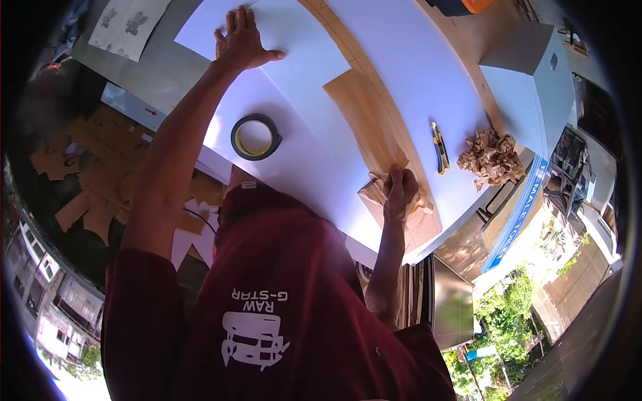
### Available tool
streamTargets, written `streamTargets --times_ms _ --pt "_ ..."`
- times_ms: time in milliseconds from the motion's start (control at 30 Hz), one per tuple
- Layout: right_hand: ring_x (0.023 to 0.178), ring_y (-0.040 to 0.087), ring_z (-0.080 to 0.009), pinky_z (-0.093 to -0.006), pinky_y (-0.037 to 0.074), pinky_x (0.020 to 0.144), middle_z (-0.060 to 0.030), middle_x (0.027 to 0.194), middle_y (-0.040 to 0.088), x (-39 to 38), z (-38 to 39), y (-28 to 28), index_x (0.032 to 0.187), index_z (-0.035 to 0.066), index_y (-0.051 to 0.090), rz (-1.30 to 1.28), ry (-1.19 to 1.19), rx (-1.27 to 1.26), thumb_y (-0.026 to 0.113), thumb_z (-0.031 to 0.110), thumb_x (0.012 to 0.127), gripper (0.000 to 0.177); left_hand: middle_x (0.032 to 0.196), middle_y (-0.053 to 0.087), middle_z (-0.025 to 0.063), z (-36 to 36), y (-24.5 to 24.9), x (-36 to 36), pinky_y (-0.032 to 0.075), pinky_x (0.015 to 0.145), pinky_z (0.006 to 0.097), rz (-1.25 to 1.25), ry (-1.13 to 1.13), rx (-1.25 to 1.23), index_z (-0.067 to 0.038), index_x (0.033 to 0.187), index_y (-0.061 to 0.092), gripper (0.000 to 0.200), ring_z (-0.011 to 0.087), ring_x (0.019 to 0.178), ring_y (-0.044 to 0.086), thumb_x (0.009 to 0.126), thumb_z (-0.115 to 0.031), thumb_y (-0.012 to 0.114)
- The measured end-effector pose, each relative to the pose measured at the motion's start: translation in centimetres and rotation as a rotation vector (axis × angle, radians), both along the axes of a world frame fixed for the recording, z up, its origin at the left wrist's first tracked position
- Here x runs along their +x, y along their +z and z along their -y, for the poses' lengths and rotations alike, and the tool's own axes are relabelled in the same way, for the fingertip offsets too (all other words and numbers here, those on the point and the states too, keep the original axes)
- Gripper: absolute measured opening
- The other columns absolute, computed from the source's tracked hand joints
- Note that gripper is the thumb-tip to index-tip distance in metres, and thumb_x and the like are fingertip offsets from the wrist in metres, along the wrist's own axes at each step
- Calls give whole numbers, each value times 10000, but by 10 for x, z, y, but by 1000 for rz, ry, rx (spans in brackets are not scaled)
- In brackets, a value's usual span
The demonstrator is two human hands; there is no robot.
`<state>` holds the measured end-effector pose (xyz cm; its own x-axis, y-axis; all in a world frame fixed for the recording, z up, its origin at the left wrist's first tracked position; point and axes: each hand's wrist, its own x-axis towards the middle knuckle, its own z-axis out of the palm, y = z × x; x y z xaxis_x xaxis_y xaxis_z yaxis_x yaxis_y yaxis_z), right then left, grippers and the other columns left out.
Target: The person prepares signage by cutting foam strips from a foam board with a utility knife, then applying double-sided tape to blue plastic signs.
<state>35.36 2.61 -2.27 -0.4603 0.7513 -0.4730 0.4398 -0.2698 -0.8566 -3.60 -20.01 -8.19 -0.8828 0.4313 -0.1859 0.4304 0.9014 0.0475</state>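
Observation:
My left hand [246, 45] lies flat with fingers spread on a white sheet [294, 40] at the far side of the work surface. In my right hand [399, 186], the fingers are closed on crumpled brown paper [364, 117]. That paper runs as a wide strip from the white sheet towards me, wrinkled around my fist. A dark roll of tape [255, 137] rests on the white surface between my arms. To the right of my right hand are a yellow and black utility knife [439, 148] and a wad of crumpled brown paper [493, 158].
A long brown strip [361, 60] with markings curves across the white surface [428, 80]. Cut brown cardboard pieces [100, 167] lie lower left. A folded pale panel [535, 93] and a blue-edged sign [515, 220] stand at the right. An orange and black object [461, 7] is at the top.

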Motion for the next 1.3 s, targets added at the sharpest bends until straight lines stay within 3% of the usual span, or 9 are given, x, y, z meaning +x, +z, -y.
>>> streamTargets --times_ms 400,733,867,900,967,1067,1200,1267,1300 --pt "484 361 -45 -219 272 452 47 588 444 278 -74 24 696 103 536 336 -170 67 736 391 900 406 1608 181 191 1 0 -7 363 1020 727 27 -51 -76 27 1544 170 1314 364 1494 190 663 -748 761" --pt "425 432 -67 -250 309 375 14 550 500 456 -123 38 659 40 587 588 -294 128 722 197 893 312 1617 191 171 0 2 -12 342 1043 716 42 -37 -91 -4 1549 169 1308 358 1496 199 654 -752 761" --pt "524 556 -150 -331 440 479 -40 601 591 491 -159 44 722 17 649 1038 -254 225 738 252 876 295 1608 196 170 -2 3 -10 338 1034 729 55 -34 -72 2 1540 179 1308 358 1491 194 647 -754 765" --pt "555 576 -171 -350 461 518 -56 629 611 499 -163 40 738 10 646 1087 -216 460 748 255 868 296 1608 196 172 -1 0 -8 337 1035 726 45 -44 -50 2 1539 181 1306 359 1490 195 648 -753 766" --pt "619 616 -212 -389 502 595 -88 687 651 485 -184 18 771 -3 639 1140 -122 943 769 262 851 305 1606 196 176 4 -8 -10 334 1036 721 10 -45 -4 2 1538 185 1302 363 1488 195 649 -750 767" --pt "674 638 -255 -411 513 668 -110 776 679 393 -190 46 840 13 636 1039 -336 651 775 226 846 254 1621 172 189 9 -11 -7 304 1061 712 -3 -57 55 1 1547 180 1315 367 1502 165 645 -754 766" --pt "767 651 -329 -431 499 682 -165 824 659 263 -154 46 884 34 636 799 280 880 668 46 892 35 1655 118 185 20 -21 -1 186 1122 699 -58 -84 96 -23 1575 147 1359 355 1533 73 641 -858 673" --pt "781 650 -345 -435 494 680 -190 838 654 241 -157 25 897 7 634 620 595 793 592 174 981 192 1649 153 160 24 -24 2 156 1128 691 -120 -102 129 -38 1578 160 1339 330 1530 100 655 -905 596" --pt "750 638 -339 -438 486 663 -184 788 651 237 -166 15 891 3 653 823 666 791 548 285 1003 321 1652 145 159 25 -26 3 130 1137 685 -135 -104 163 -37 1580 153 1342 330 1532 94 656 -909 587"
